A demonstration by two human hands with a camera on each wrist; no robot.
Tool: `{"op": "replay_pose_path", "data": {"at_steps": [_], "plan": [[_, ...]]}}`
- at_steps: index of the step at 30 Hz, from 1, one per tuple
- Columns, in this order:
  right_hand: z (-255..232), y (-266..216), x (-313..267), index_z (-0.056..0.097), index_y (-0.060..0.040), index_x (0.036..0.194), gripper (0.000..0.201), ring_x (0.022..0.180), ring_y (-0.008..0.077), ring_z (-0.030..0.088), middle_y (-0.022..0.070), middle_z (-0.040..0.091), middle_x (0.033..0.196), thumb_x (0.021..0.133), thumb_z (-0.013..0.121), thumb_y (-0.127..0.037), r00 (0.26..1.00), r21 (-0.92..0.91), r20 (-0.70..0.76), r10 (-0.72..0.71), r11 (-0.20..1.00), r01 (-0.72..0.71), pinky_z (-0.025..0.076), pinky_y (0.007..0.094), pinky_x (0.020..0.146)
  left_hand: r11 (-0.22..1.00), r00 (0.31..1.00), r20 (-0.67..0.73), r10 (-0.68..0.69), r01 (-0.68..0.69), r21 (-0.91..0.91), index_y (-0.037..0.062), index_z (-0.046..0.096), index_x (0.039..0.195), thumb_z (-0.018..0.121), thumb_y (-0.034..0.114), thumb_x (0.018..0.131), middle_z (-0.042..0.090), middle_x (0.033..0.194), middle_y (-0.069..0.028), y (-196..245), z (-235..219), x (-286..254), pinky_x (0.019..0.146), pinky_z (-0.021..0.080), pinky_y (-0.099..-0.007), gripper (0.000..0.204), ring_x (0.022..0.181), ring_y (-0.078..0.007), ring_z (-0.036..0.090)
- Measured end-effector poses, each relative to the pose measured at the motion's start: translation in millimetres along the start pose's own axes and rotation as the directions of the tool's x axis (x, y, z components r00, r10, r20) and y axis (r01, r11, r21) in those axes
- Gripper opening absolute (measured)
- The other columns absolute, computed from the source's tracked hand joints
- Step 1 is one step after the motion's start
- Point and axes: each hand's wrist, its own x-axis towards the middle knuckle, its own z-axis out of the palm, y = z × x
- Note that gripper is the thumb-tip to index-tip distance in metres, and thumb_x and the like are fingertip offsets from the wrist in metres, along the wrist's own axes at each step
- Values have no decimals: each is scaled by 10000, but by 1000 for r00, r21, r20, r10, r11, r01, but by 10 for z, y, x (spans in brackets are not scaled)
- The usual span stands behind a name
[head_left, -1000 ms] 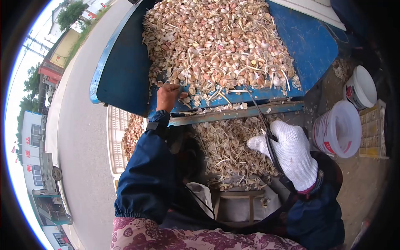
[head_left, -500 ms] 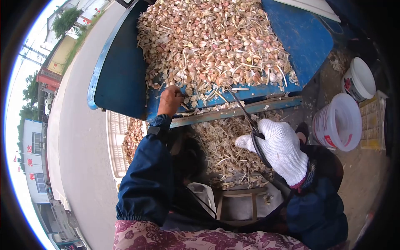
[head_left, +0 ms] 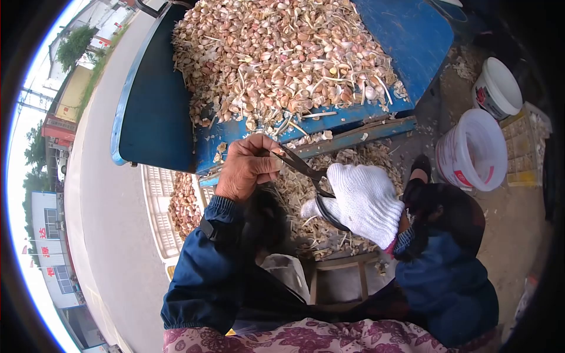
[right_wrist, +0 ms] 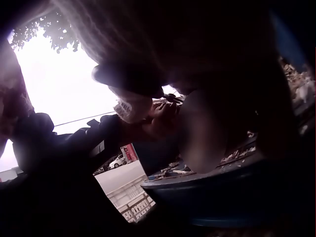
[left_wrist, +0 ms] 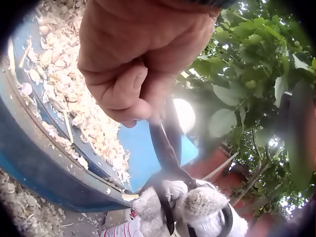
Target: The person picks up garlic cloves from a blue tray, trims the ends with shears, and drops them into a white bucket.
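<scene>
My bare left hand (head_left: 246, 169) is raised in front of the blue trough's front lip, fingers curled, thumb and forefinger pinching what looks like a garlic clove, mostly hidden by the fingers. Right at those fingertips are the blades of dark scissors (head_left: 301, 166), slightly parted in the left wrist view. My right hand (head_left: 364, 201), in a white knitted glove, grips the scissors by their loop handles. Beyond both hands, a large heap of garlic cloves (head_left: 276, 59) fills the blue trough (head_left: 156, 106). The right wrist view is dark, with the left fingers (right_wrist: 165, 118) near the blades.
Dry stalk and skin scraps (left_wrist: 29, 207) lie below the trough lip. At left a white slatted crate (head_left: 158, 206) holds cloves (head_left: 184, 200). On the right stand a white bucket (head_left: 448, 156), another bucket (head_left: 485, 94) and a yellowish crate (head_left: 527, 141). A road (head_left: 106, 194) runs along the left.
My left hand has come back from the edge of the garlic heap, toward me. The right hand has moved left with the scissors, bringing the blades to the left fingertips.
</scene>
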Motion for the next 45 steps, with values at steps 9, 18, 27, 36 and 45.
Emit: {"op": "replay_pose_path", "data": {"at_steps": [9, 18, 27, 36, 45], "plan": [[0, 68, -57, 564, -42, 700, 613, 552, 349, 621, 152, 551, 527, 741, 657, -647, 996, 64, -83, -40, 997, 46, 471, 443, 507, 999, 1000, -23, -12, 14, 53, -5, 622, 874, 757, -43, 706, 639, 705, -53, 98, 139, -77, 398, 335, -176, 219, 507, -82, 544], [143, 53, -105, 586, -28, 651, 596, 507, 319, 600, 167, 536, 506, 782, 668, -604, 999, 283, 17, 32, 958, -35, 456, 420, 487, 998, 997, -55, 59, -58, 25, -23, 632, 829, 768, -54, 678, 650, 726, -91, -7, 184, -120, 397, 337, -189, 205, 494, -100, 541], [269, 140, -82, 566, -79, 580, 682, 424, 144, 561, 28, 510, 448, 898, 457, -672, 933, 819, 354, 68, 460, -344, 430, 302, 422, 969, 993, 65, -99, 111, -222, -39, 605, 906, 665, 7, 817, 609, 718, -114, -194, -200, 88, 393, 300, -204, 117, 487, -112, 477], [-5, 114, -66, 572, -79, 574, 673, 422, 173, 537, 37, 482, 432, 907, 455, -651, 926, 712, 292, 241, 592, -379, 404, 329, 426, 981, 839, -520, 160, -75, 181, -85, 677, 890, 682, 63, 826, 616, 681, -64, -347, -979, 936, 410, 351, -219, 161, 478, -102, 517], [-19, 178, -57, 669, -81, 687, 595, 467, 251, 555, 99, 506, 473, 930, 468, -585, 970, 704, 158, 186, 668, -243, 419, 386, 471, 511, 811, -239, 534, -84, 856, 3, 739, 908, 709, 43, 730, 694, 717, -135, -510, -848, 1120, 587, 498, -285, 185, 618, -174, 651]]}}
